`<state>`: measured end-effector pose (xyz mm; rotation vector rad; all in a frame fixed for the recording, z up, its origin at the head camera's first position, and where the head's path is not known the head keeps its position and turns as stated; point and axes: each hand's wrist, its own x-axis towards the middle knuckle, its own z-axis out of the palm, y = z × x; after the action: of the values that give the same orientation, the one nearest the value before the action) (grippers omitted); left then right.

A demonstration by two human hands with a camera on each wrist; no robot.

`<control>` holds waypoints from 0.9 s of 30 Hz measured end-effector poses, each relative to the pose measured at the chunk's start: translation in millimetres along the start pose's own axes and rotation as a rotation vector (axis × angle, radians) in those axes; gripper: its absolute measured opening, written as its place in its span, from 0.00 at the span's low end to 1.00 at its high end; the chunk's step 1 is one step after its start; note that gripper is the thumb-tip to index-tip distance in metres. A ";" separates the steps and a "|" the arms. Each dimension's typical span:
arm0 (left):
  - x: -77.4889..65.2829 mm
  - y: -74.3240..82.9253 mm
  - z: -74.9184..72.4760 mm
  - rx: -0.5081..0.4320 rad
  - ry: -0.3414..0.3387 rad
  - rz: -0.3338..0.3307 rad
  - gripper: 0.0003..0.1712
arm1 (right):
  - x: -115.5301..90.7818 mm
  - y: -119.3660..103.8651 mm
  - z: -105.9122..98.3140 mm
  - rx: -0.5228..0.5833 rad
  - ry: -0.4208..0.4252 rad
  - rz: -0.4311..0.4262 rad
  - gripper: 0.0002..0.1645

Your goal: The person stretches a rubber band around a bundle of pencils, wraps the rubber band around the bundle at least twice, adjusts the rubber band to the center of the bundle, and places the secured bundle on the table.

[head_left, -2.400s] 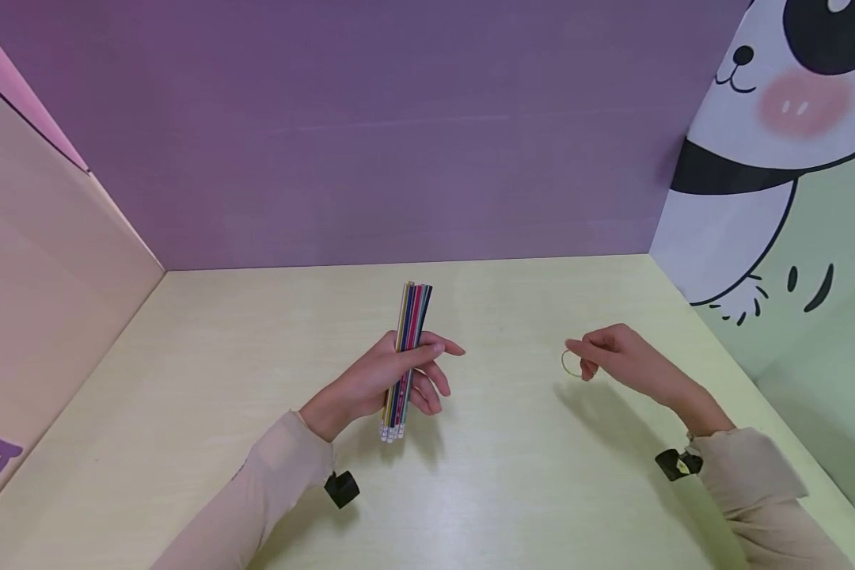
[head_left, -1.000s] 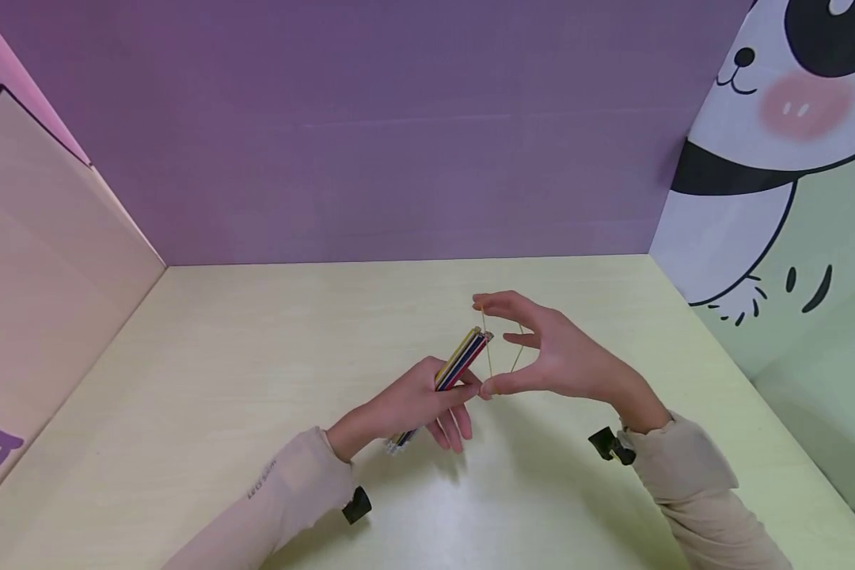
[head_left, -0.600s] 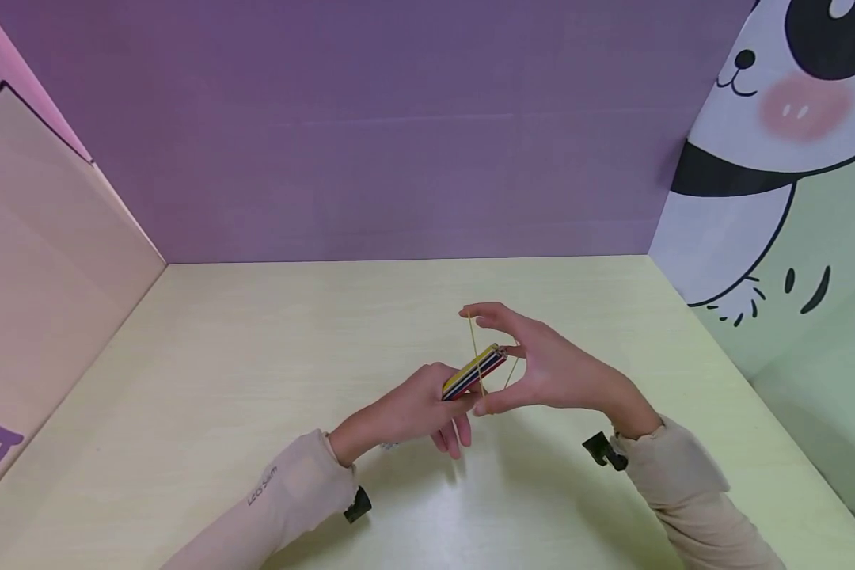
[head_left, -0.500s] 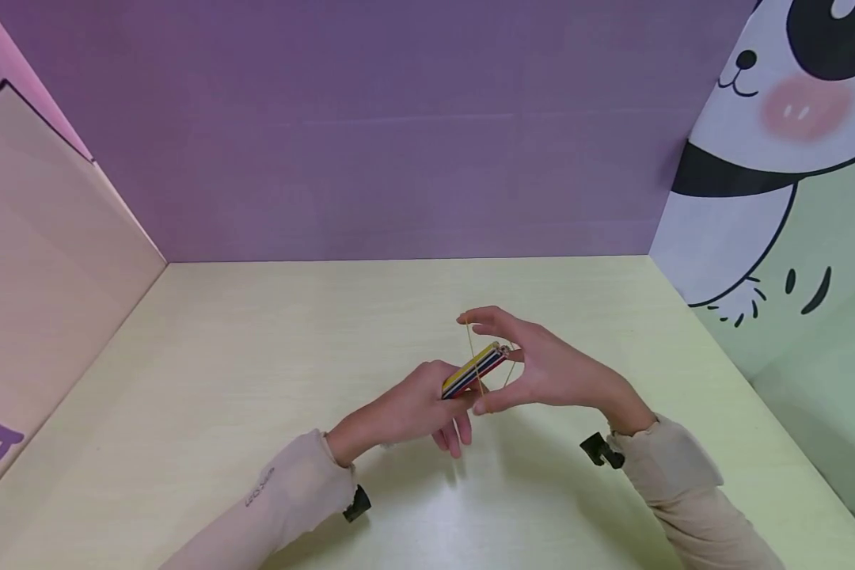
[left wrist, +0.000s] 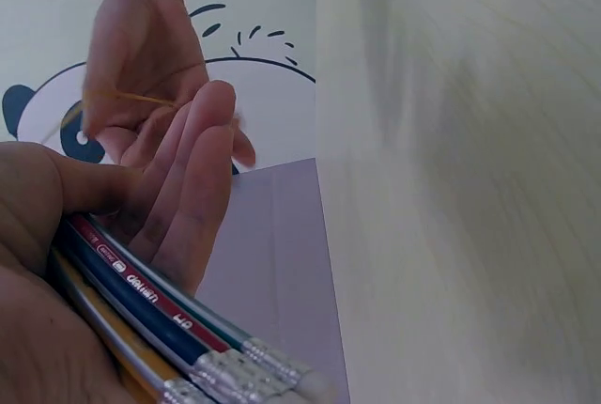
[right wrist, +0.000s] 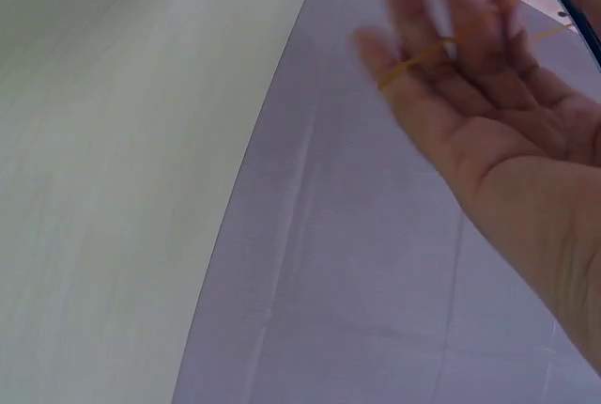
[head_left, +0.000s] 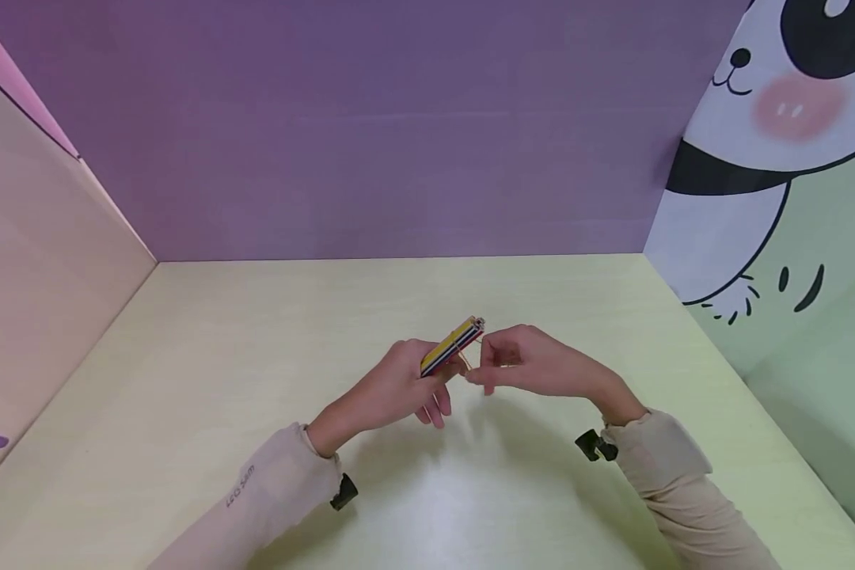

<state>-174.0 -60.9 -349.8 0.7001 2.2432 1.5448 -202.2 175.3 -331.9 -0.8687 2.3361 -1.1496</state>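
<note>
My left hand grips a bundle of pencils, tilted up to the right above the table. In the left wrist view the pencils are yellow, dark blue, red and teal, with metal ferrules and erasers at the lower end. A thin yellow rubber band crosses the bundle's upper part and stretches to my right hand. That hand is just right of the bundle, its fingers bent and hooked in the band. The right wrist view shows the rubber band drawn across the blurred digits.
Under both hands lies a pale wooden table. A purple panel rises behind it, a pale pink panel on the left, and a green panel with a cartoon panda on the right. Black wrist cameras sit below both cuffs.
The right hand came in from the right and spread the band, and the pencil tips passed through it. Since half a second ago its fingers have drawn together, and both hands have shifted slightly left.
</note>
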 end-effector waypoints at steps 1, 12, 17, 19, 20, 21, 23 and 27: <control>-0.1 0.5 -0.9 -0.001 0.011 -0.002 0.07 | 0.8 1.0 0.1 0.009 0.016 0.011 0.18; 2.6 1.4 -10.4 -0.088 0.093 -0.028 0.09 | 6.6 22.3 -8.7 0.479 -0.129 -0.137 0.07; 3.1 2.2 -12.3 -0.113 0.121 -0.030 0.09 | 2.1 25.5 -14.8 0.687 -0.119 -0.309 0.12; 1.5 4.8 -10.7 -0.097 0.126 -0.024 0.09 | 3.9 24.9 -13.0 0.680 -0.031 -0.284 0.16; 0.3 6.6 -9.3 -0.085 0.128 -0.021 0.09 | 5.5 24.5 -11.4 0.660 0.028 -0.251 0.16; -1.0 8.4 -7.8 -0.072 0.131 -0.018 0.09 | 7.3 23.5 -9.4 0.639 0.091 -0.202 0.15; -3.8 12.2 -4.5 -0.048 0.133 -0.009 0.09 | 10.4 21.7 -5.4 0.572 0.197 -0.107 0.12; -8.5 17.3 -0.9 -0.009 0.125 0.017 0.08 | 12.2 16.7 1.3 0.378 0.224 0.006 0.07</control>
<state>-163.8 -61.3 -333.4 0.6380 2.3234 1.6474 -216.2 174.2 -347.0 -0.6226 2.1729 -1.6902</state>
